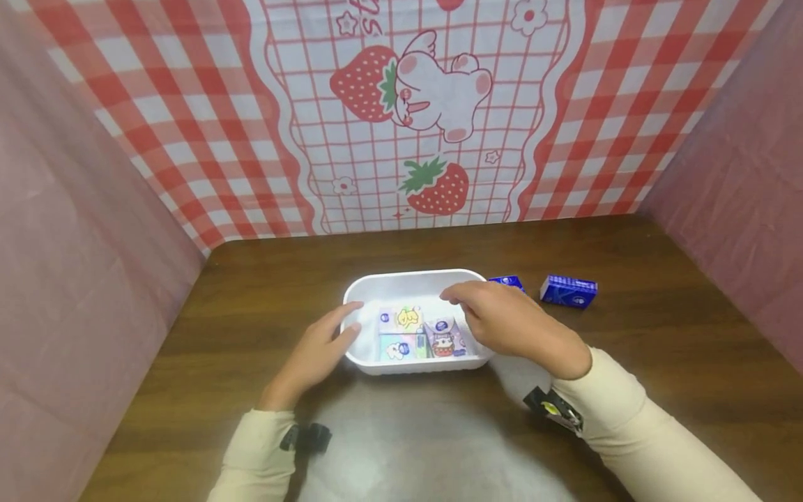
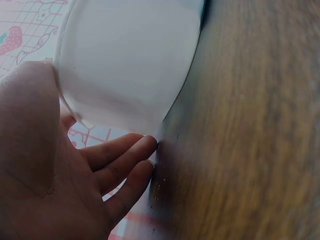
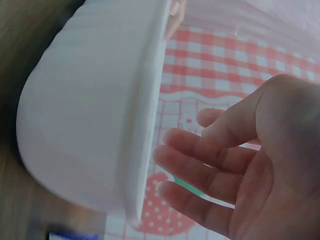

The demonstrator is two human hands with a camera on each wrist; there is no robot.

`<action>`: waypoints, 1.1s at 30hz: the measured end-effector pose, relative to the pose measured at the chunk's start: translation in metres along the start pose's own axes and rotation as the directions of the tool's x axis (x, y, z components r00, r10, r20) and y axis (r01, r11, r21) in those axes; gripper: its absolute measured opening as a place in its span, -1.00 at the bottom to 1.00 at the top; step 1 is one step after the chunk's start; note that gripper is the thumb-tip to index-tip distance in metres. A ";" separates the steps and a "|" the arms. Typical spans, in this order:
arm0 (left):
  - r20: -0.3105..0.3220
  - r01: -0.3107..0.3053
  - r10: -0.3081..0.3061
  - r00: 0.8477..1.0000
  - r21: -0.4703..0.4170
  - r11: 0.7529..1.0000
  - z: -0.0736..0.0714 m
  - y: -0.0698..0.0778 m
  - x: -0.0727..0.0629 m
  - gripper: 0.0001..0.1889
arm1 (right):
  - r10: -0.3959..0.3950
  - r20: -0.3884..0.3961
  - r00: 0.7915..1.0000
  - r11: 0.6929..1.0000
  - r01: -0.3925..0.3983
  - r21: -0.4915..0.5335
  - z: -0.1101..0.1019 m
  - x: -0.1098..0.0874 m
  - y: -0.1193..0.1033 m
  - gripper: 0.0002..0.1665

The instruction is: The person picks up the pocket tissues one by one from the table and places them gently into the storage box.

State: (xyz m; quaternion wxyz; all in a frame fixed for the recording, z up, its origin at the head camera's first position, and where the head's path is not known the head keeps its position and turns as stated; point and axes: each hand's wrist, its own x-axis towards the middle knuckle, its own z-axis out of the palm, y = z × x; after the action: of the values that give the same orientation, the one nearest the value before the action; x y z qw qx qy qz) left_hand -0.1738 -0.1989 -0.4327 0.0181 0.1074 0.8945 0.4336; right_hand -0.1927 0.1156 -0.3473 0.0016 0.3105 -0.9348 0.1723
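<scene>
Fingers (image 2: pixel 125 162) of the left hand (image 1: pixel 314 352) are extended and slightly parted, gripping nothing. Thumb and index finger reach over the rim at the left end of the white bin (image 1: pixel 408 367) and appear to touch it.

Right hand (image 1: pixel 508 317) is over the bin's right end, fingers loosely bent and spread, with nothing between them; the right wrist view shows them apart from the rim.

Bin stands upright on the worktop (image 1: pixel 188 397). At least three packets lie inside: a yellow-figure packet (image 1: pixel 401 318) at left rear, a teal packet (image 1: pixel 394 348) in front of it, and a lilac packet (image 1: pixel 444 340) at right.

Outside, two blue packs are noted: a partly hidden pack (image 1: pixel 509 282) just behind the right hand, and a fully visible pack (image 1: pixel 569 291) farther right.

Cream sleeves (image 1: pixel 665 418) cover both forearms. Red-and-white cloth (image 1: pixel 182 104) hangs behind the worktop.
</scene>
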 end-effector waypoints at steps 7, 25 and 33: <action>0.009 -0.003 0.003 1.000 -0.009 1.000 0.002 -0.003 -0.001 -0.51 | 0.045 -0.067 0.997 0.998 -0.048 -0.038 -0.008 -0.023 0.013 -0.66; 0.005 0.040 -0.040 0.999 -0.015 0.999 0.001 0.001 0.000 -0.52 | 0.062 -0.176 0.982 0.991 -0.082 -0.106 -0.011 -0.065 0.032 -0.66; 0.014 0.044 -0.043 0.999 -0.029 0.999 0.000 0.003 -0.002 -0.51 | 0.125 -0.133 0.983 0.980 -0.143 -0.138 -0.012 -0.082 0.036 -0.62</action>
State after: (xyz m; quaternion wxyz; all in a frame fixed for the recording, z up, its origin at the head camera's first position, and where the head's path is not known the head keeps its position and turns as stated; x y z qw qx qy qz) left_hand -0.1717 -0.1971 -0.4301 0.0350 0.0905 0.8900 0.4456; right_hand -0.1485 0.1942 -0.3569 0.0708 0.2347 -0.9618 0.1217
